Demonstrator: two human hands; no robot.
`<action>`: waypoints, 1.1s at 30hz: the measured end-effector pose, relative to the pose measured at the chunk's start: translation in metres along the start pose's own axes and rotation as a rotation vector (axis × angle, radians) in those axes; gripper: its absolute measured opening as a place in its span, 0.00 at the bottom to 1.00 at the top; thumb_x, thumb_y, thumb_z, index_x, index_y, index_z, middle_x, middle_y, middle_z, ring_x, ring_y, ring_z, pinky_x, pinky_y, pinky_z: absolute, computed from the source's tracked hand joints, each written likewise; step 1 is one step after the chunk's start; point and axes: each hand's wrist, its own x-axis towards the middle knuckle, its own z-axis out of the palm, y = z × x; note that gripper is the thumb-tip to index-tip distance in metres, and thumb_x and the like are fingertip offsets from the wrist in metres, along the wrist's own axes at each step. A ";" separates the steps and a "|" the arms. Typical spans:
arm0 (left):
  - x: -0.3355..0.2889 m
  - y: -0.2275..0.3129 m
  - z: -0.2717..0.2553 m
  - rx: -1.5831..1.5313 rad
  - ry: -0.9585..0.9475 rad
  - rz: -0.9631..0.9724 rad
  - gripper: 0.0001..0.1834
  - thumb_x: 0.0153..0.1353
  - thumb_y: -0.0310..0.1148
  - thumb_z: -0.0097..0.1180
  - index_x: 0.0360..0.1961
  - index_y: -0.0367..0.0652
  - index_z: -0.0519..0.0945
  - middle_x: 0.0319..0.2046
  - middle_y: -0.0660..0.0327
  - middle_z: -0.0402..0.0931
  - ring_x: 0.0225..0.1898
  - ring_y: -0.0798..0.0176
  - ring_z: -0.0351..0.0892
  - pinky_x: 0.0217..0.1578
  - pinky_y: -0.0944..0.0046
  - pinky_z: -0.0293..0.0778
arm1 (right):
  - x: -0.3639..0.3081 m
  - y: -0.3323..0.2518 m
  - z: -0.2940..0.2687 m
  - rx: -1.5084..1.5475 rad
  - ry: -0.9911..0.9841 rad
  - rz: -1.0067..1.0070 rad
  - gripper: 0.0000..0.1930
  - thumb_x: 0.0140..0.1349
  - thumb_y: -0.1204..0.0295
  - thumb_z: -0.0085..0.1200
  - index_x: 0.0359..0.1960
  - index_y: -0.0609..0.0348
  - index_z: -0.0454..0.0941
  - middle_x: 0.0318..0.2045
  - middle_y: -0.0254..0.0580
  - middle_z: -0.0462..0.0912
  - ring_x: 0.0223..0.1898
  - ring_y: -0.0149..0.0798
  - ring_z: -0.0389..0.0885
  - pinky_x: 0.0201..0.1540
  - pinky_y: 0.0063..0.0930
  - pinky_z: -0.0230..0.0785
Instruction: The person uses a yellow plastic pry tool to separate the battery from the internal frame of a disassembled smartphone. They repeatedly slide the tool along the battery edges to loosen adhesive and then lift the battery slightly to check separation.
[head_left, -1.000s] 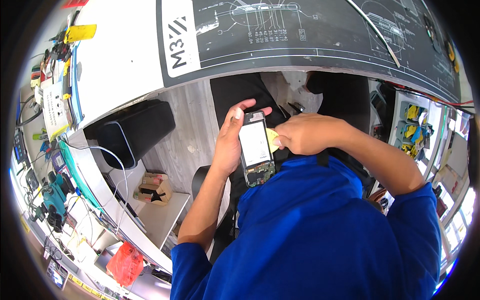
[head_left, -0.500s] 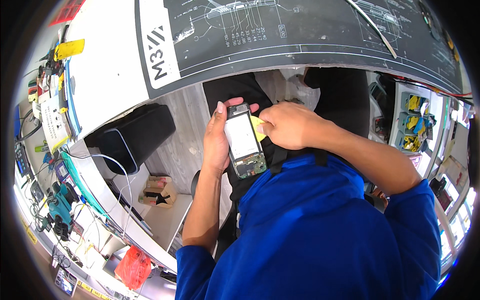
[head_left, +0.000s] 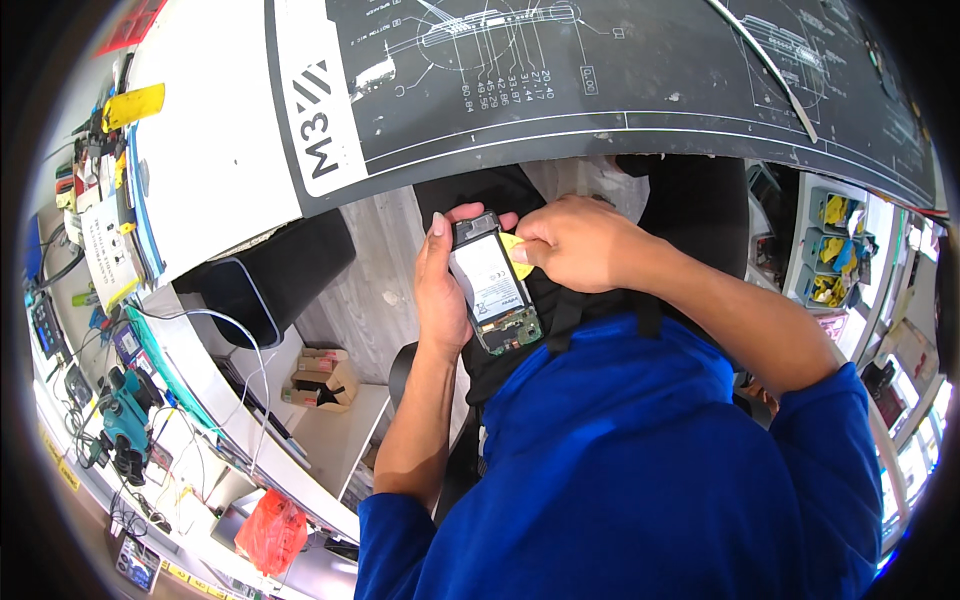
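Observation:
An opened smartphone (head_left: 490,275) with its back off lies tilted in my left hand (head_left: 441,290), which wraps round its left side and top edge. The white battery shows in its middle, and a green circuit board (head_left: 512,330) is bare at the end nearest me. My right hand (head_left: 580,245) pinches a small yellow flat pick (head_left: 517,254) between thumb and fingers. The pick touches the phone's right edge beside the battery; whether its tip sits inside the seam is hidden. Both hands are above my lap.
Beyond the phone runs the edge of a workbench with a dark printed mat (head_left: 480,130). A black bin-like box (head_left: 275,270) stands below it at left. A small cardboard box (head_left: 320,380) rests on a shelf, near a red plastic bag (head_left: 271,532). Blue-grey trays (head_left: 828,248) stand at right.
The view has shifted slightly, so the bench edge sits lower in the picture. Glare on the battery has lessened. Both hands keep their grip, with the pick still at the phone's right edge.

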 end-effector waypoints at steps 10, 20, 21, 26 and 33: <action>0.011 0.001 -0.016 0.204 0.034 -0.073 0.29 0.78 0.56 0.48 0.60 0.38 0.76 0.49 0.46 0.85 0.45 0.57 0.87 0.48 0.58 0.83 | 0.029 0.011 -0.014 -0.020 -0.241 -0.078 0.18 0.72 0.59 0.51 0.41 0.64 0.83 0.32 0.52 0.87 0.37 0.56 0.85 0.46 0.49 0.73; 0.008 0.002 -0.002 0.115 -0.027 -0.088 0.30 0.80 0.55 0.40 0.61 0.36 0.73 0.51 0.40 0.84 0.46 0.53 0.88 0.49 0.55 0.84 | 0.017 0.028 -0.034 0.141 -0.434 -0.068 0.17 0.77 0.59 0.49 0.39 0.60 0.82 0.24 0.38 0.79 0.29 0.37 0.78 0.39 0.36 0.70; 0.008 0.002 -0.004 0.132 -0.029 -0.106 0.30 0.80 0.55 0.41 0.61 0.36 0.73 0.51 0.40 0.84 0.46 0.53 0.88 0.48 0.56 0.84 | 0.018 0.030 -0.031 0.133 -0.432 -0.070 0.17 0.76 0.60 0.49 0.40 0.60 0.83 0.26 0.42 0.81 0.33 0.42 0.80 0.42 0.39 0.71; 0.011 -0.004 -0.014 0.251 0.058 -0.091 0.28 0.80 0.53 0.43 0.58 0.36 0.76 0.50 0.45 0.84 0.44 0.57 0.88 0.48 0.59 0.84 | 0.026 0.052 -0.005 0.299 -0.422 -0.044 0.19 0.78 0.59 0.46 0.41 0.61 0.84 0.41 0.49 0.86 0.54 0.46 0.83 0.57 0.39 0.71; 0.011 -0.005 -0.014 0.240 0.160 -0.074 0.22 0.79 0.48 0.50 0.56 0.38 0.80 0.46 0.62 0.84 0.45 0.69 0.82 0.48 0.66 0.76 | 0.059 0.099 0.045 0.443 -0.366 -0.241 0.18 0.80 0.62 0.46 0.49 0.66 0.80 0.52 0.50 0.84 0.68 0.40 0.73 0.68 0.35 0.64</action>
